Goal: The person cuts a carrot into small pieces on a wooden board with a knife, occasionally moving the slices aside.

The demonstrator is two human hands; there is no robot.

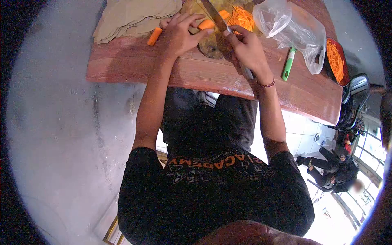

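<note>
My right hand [248,47] is closed round the handle of a knife [215,15], whose blade points up and left over a round wooden board [213,48]. My left hand [181,34] rests at the board's left side, its fingers spread, with the thumb near a carrot piece [206,24]. Whether it presses on that piece is hard to tell. Another carrot piece [154,36] lies on the wooden table [122,61], left of my left wrist. Carrot shreds [241,18] are piled on the board, right of the blade.
Brown sheets [130,18] lie at the table's upper left. A clear plastic bag [302,30] and a green-handled tool [288,65] are right of my right hand. A dish of carrot shreds [335,61] stands near the right edge. A person [339,169] sits at the lower right.
</note>
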